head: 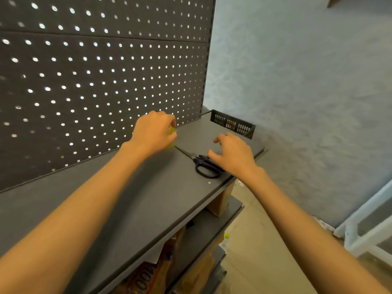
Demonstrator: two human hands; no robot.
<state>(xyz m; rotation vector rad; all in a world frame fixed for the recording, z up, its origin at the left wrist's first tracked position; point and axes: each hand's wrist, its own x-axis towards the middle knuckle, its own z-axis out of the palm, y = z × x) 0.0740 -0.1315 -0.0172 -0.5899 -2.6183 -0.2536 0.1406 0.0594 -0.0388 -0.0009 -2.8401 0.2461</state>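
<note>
Left of centre, the left grip (152, 132) curls round a small yellow-green object (171, 130), leaving the right grip (232, 154), fingers spread, poised over the scissors (200, 162) on the shelf (127, 198), likely to lift them.

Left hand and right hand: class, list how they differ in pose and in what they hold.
The left hand curls its fingers round a small yellow-green thing; the right hand holds nothing, its fingers spread and loosely bent. The left hand is close to the pegboard; the right hand is over the black handles of the scissors. Both show their backs above the grey shelf.
</note>
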